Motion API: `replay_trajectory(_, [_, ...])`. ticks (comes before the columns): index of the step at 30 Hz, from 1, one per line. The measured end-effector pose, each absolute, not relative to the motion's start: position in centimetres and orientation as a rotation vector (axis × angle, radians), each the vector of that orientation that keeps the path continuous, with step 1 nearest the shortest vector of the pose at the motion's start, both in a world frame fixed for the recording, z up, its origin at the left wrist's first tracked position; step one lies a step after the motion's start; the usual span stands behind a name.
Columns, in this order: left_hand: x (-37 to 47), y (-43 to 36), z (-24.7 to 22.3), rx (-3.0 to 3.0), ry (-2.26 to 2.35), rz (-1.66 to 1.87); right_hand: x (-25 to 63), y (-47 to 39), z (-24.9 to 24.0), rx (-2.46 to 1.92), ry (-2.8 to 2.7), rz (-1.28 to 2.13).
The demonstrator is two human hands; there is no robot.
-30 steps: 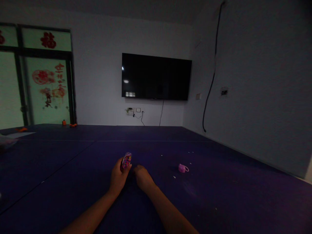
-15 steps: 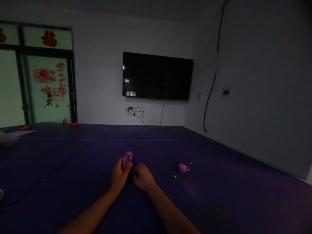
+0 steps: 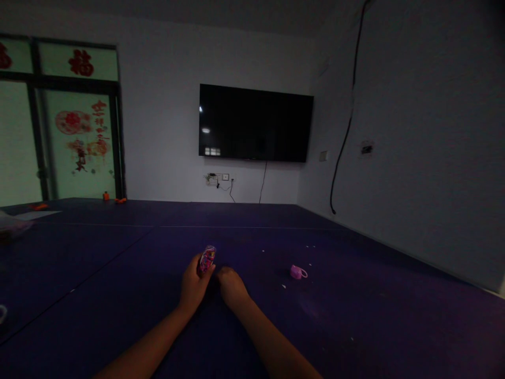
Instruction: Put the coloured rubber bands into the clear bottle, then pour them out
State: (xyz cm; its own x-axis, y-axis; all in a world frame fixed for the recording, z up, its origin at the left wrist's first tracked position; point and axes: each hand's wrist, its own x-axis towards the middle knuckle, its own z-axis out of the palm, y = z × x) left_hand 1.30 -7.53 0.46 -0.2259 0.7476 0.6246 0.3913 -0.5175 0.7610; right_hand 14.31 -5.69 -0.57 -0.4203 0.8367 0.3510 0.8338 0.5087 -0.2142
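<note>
My left hand [image 3: 193, 287] is wrapped round a small clear container [image 3: 207, 259] filled with bright pink, purple and multicoloured bits too small to name. The container is tilted slightly, its top leaning to the right. Just to its right, my right hand [image 3: 232, 287] is closed, knuckles up, low over the dark purple surface [image 3: 221, 347]. Whatever its curled fingers hold, if anything, is hidden. Further right lies a pink cap [image 3: 295, 272] with a loop handle, apart from both hands.
Small white scraps [image 3: 283, 286] are scattered around the cap. Orange objects [image 3: 120, 200] sit at the far left edge, and a clear plastic bag [image 3: 13, 223] lies at left. A television [image 3: 256, 123] hangs on the wall; a black cable [image 3: 342, 147] dangles at right.
My right hand has shifted slightly, its fingers curling further inward and down. My left hand and the container stay nearly where they were; the cap has not moved.
</note>
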Motion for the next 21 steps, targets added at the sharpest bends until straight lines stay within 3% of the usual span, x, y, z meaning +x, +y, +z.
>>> replay_trajectory(8, [1.3,-7.3,0.4,1.773,1.371,1.792,14.5,-5.7,-0.6,-1.367,-2.328,0.021])
replay_trajectory(14, [1.4,-7.5,0.5,1.748,1.359,1.793,16.9,-4.7,0.1,-1.287,-2.165,0.321])
replay_trajectory(21, [1.4,-7.5,0.5,1.773,1.341,1.785,17.9,-4.7,-0.1,-1.274,-2.183,0.422])
